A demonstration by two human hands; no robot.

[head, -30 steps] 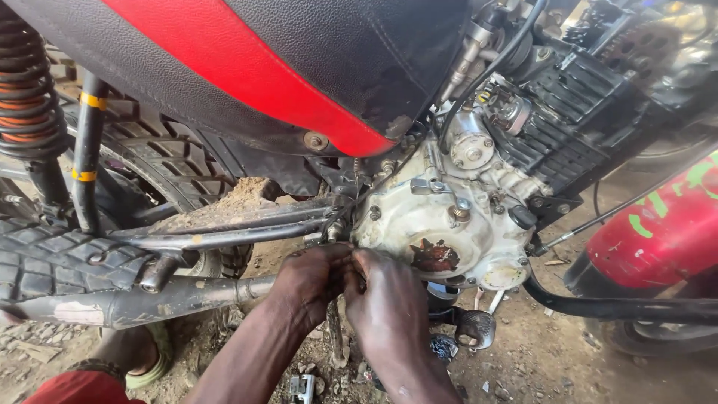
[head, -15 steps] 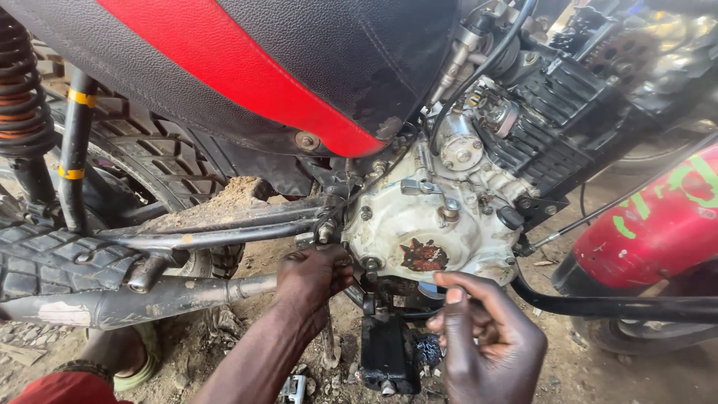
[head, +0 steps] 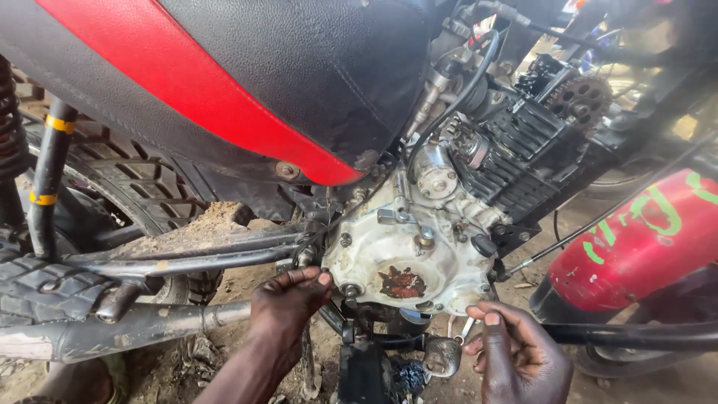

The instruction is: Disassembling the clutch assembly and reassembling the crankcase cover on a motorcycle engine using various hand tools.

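Observation:
A motorcycle's dirty silver engine case (head: 404,262) with a rusty spot sits under a black and red seat (head: 262,90). My left hand (head: 288,307) reaches up from below. Its bunched fingertips press against the case's lower left edge, by a bolt (head: 348,289); whether they pinch anything is hidden. My right hand (head: 516,355) is below the case's right corner. Its thumb and forefinger pinch a thin silvery metal piece (head: 465,330), just above a grey bracket (head: 441,355).
The exhaust pipe (head: 134,329) and swingarm tubes (head: 187,258) run left toward the knobby rear tyre (head: 45,288). A cam sprocket (head: 580,97) shows on the black cylinder at upper right. A red tank (head: 643,239) lies on the dirt at right.
My right hand has drawn away from the case's underside, out to the right and lower. My left hand stays at the lower left of the case. The view has moved closer.

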